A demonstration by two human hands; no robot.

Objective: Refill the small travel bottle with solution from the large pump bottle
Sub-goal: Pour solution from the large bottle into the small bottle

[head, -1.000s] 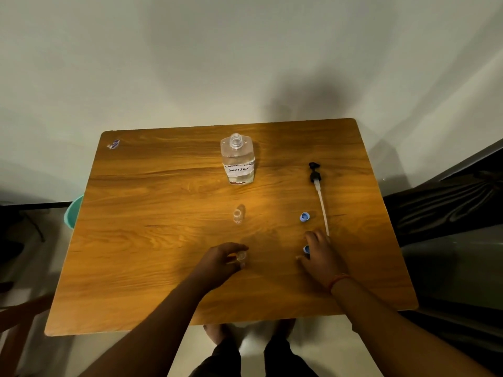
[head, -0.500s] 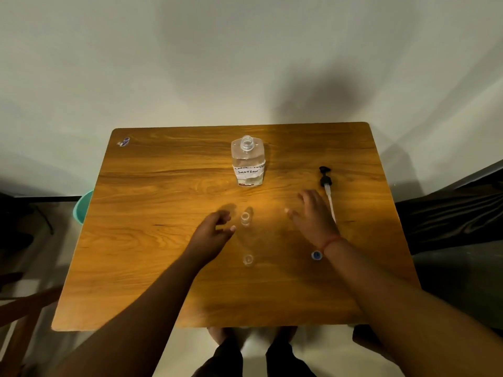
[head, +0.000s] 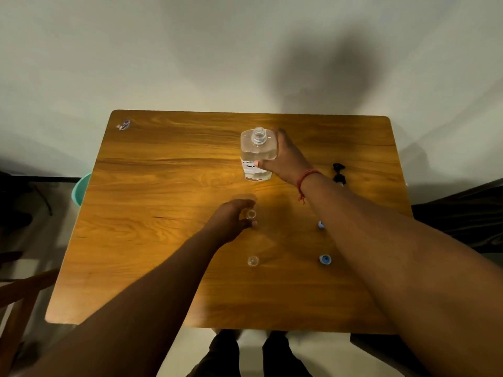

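Observation:
A large clear bottle [head: 255,151] with a white label stands uncapped at the table's far middle. My right hand [head: 283,156] grips its right side, thumb across the label. A small clear travel bottle [head: 251,214] stands open in the middle of the table, and my left hand [head: 231,221] curls around it from the left. A second small clear bottle [head: 252,261] stands alone nearer to me. The black pump head [head: 339,172] with its tube lies to the right, partly hidden by my right forearm.
The wooden table [head: 163,240] stands against a pale wall. Two blue caps lie right of centre, one blue cap [head: 325,259] in full view and another blue cap [head: 321,224] half hidden by my arm. A small wrapper [head: 123,125] lies at the far left corner. A teal container [head: 80,189] sits beyond the left edge.
My right hand moved from the table's right side up to the large bottle and took hold of it. My left hand closed in around the middle small bottle.

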